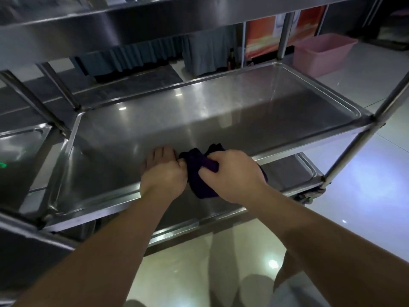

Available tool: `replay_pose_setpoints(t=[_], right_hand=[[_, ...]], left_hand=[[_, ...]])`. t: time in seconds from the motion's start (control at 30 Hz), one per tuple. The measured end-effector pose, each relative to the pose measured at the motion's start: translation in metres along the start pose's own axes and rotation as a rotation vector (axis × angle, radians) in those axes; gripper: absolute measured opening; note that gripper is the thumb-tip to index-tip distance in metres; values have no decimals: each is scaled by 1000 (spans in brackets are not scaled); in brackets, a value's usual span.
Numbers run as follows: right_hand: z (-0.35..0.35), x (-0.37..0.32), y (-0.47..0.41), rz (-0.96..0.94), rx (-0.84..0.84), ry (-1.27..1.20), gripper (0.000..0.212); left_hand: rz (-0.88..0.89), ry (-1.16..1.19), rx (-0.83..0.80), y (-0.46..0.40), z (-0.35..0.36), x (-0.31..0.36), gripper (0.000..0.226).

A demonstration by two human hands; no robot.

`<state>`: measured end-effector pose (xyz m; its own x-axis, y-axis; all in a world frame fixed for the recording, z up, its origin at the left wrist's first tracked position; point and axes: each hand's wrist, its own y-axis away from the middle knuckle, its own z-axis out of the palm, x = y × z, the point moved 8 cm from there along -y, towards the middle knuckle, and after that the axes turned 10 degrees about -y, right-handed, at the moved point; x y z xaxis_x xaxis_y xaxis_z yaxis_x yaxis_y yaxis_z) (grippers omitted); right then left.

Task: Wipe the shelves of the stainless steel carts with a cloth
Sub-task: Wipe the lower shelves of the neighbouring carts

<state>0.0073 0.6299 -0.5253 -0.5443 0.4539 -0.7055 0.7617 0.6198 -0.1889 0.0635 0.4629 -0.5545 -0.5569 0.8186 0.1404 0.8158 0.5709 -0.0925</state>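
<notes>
On the middle shelf of the cart, near its front edge, our left hand pinches the dark cloth. Our right hand grips it too. We should bunch it tight, then rub flat and slow.

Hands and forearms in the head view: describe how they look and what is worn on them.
Both arms are bare as far as the frame shows: no sleeves, no gloves. The left hand and the right hand carry no visible rings, and neither wrist shows a watch or band. No marks or tattoos appear on the forearms. The light is dim, so fine detail is hard to tell.
</notes>
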Motion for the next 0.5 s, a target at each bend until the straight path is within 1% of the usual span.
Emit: replay_pose_setpoints(t=[0.1, 0.2, 0.37, 0.47, 0.5], right_hand=[[-6, 8, 9, 155, 16, -104, 35], [6, 20, 22, 271, -59, -177, 27], [47, 41, 40, 443, -164, -293, 34], [69, 58, 52, 560, -174, -405, 33], [73, 64, 54, 579, -170, -406, 34]], left_hand=[[-4, 22, -4, -3, 2, -2, 31], [-1, 65, -6, -5, 3, -6, 36], [20, 203, 18, -3, -6, -9, 48], [51, 165, 23, 3, -9, -10, 47], [65, 133, 24, 5, -10, -10, 46]])
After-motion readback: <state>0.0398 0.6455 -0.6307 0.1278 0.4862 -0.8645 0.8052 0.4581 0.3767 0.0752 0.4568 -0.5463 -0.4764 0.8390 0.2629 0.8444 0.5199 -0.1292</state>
